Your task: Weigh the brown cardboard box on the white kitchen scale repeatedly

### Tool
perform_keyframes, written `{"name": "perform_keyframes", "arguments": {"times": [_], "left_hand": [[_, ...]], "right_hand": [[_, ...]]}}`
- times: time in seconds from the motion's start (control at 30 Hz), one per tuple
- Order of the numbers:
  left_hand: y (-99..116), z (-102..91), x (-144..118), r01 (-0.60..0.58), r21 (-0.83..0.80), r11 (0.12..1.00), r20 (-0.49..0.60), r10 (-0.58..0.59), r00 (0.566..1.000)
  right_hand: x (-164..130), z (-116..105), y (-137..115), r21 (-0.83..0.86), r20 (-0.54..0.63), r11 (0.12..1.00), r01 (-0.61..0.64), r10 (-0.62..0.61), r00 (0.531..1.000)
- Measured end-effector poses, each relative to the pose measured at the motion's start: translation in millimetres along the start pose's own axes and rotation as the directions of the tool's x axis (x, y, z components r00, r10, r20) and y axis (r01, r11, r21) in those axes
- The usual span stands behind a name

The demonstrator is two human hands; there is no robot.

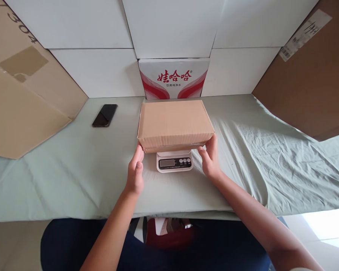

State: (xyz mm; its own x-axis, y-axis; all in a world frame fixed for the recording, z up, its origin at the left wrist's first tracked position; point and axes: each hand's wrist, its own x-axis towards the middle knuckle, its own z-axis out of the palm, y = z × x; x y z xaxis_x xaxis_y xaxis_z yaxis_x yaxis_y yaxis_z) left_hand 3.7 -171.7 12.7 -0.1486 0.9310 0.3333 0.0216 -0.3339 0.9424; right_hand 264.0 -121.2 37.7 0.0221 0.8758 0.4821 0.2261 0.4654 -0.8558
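A closed brown cardboard box (175,118) is at the middle of the table, over a white digital scale (175,170). The scale's front panel, with its small display and round buttons, sticks out below the box. Whether the box rests fully on the scale's plate cannot be seen. My left hand (135,173) grips the near left corner of the box, fingers along its side and thumb towards me. At the near right corner, my right hand (210,158) holds the box with fingers on its side and the thumb close to its front edge.
A black phone (104,115) lies left of the box on the pale green cloth (73,180). Behind stands a white and red carton (173,92) against white panels (172,30). Large cardboard sheets flank the table at left (39,101) and right (313,82).
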Motion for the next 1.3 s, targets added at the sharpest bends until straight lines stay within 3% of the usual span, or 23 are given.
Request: {"name": "perform_keyframes", "arguments": {"times": [0.2,0.47,0.63,0.77,0.9,1.13,1.3], "left_hand": [[8,1.7,5,-0.070,-0.030,0.997,-0.030,0.070,0.997],[10,3.7,5,0.012,-0.014,1.000,0.027,-0.011,1.000],[18,4.3,42,-0.050,-0.006,0.999,-0.021,0.050,0.999],[-2,9.2,101,-0.010,0.012,1.000,-0.112,0.012,0.994],[-34,19.8,139,0.036,-0.035,0.999,-0.102,-0.039,0.994],[-58,19.3,142,0.108,-0.092,0.990,-0.010,-0.109,0.994],[-66,15.0,146,0.136,-0.077,0.988,0.014,-0.135,0.991]], "right_hand": [[2,-2,-3,0.069,-0.029,0.997,-0.032,0.034,0.999],[4,2,-10,0.114,0.017,0.990,-0.084,0.083,0.996],[33,11,-7,0.134,-0.021,0.991,-0.017,0.020,1.000],[85,30,19,0.110,-0.034,0.993,0.052,-0.048,0.998],[118,47,53,0.113,-0.091,0.993,-0.016,0.026,0.995],[119,49,72,0.188,-0.097,0.971,-0.147,0.167,0.981],[120,50,74,0.166,-0.099,0.973,-0.157,0.175,0.980]]}}
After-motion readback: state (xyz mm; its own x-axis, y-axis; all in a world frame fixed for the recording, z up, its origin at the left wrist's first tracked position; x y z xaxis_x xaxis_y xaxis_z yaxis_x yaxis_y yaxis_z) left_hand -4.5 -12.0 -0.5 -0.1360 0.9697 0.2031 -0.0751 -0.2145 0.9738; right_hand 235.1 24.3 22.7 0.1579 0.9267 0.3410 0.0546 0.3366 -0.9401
